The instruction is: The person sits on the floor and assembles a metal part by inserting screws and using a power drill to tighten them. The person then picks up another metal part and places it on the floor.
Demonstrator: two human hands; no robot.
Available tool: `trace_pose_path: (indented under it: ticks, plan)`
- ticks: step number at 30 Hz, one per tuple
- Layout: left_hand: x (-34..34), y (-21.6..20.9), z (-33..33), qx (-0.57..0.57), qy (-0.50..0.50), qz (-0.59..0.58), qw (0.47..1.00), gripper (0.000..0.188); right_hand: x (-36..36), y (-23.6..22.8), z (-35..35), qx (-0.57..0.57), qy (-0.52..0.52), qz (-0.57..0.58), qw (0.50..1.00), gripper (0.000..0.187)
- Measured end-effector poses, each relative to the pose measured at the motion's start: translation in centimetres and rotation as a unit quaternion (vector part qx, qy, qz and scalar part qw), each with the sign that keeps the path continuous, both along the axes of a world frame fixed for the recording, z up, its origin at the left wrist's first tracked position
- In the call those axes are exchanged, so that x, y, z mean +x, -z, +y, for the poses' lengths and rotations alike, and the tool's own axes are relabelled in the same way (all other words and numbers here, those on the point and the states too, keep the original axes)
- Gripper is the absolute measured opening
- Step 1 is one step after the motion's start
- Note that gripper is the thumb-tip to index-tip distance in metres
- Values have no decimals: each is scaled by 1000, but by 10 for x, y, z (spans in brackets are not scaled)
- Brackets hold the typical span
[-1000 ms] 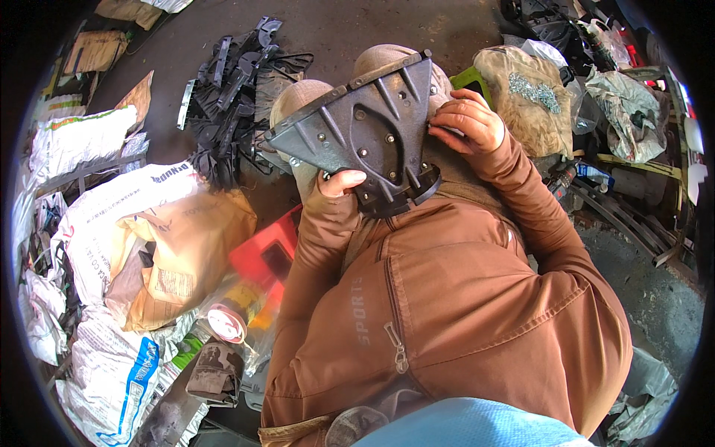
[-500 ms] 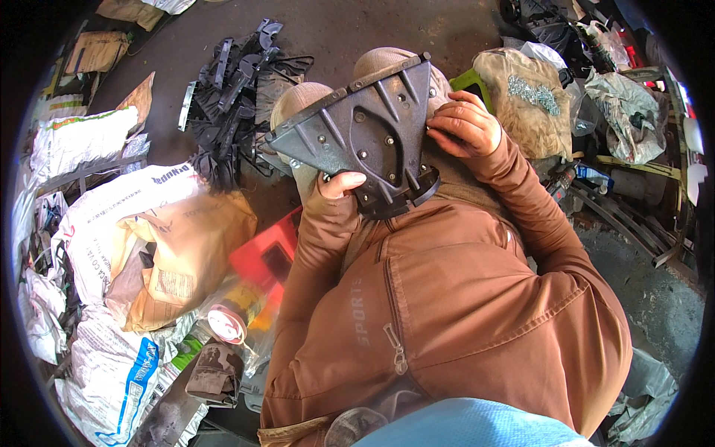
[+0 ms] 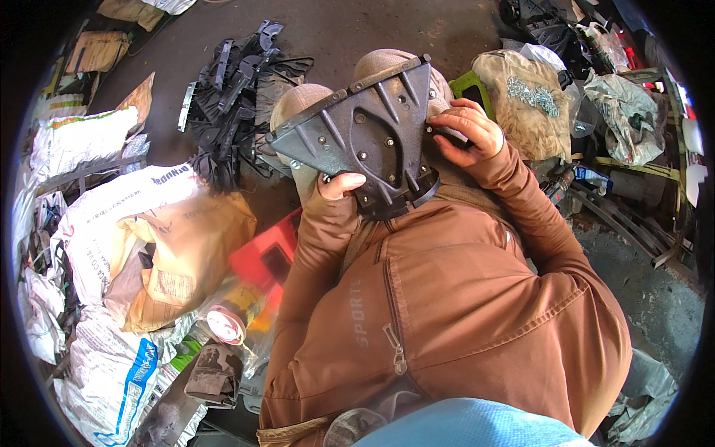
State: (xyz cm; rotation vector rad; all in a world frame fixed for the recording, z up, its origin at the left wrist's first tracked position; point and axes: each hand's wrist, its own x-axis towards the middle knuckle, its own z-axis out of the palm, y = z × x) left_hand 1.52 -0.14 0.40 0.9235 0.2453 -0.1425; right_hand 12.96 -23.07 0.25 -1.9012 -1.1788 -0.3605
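Observation:
A black, ribbed plastic part, roughly triangular with a curved foot at its near end, rests against my knees. My left hand grips its lower left side, thumb on top and the other fingers hidden beneath. Several small screw heads show in its face. At the part's right edge is my right hand, its fingers curled and the thumb and forefinger tips close together. A tiny bright spot, perhaps a screw head, shows by those tips; whether they hold it is unclear.
Beyond my knees to the left lies a heap of black plastic parts. A pile of screws sits on a tan sack at right. An open brown paper bag and a red container stand left.
My right hand has shifted slightly, its thumb spreading a little away from the forefinger. The black part and my left hand stay in place.

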Motion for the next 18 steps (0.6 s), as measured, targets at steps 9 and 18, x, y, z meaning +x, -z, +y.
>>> trace_pose_path:
  ticks: [9,18]
  plan:
    - [-3,6,-1,-6,-14,11,1000,70,3,3,2,-11,12,-37,999,25]
    - [-3,4,-5,-19,-25,6,999,72,4,4,4,-12,15,-31,999,22]
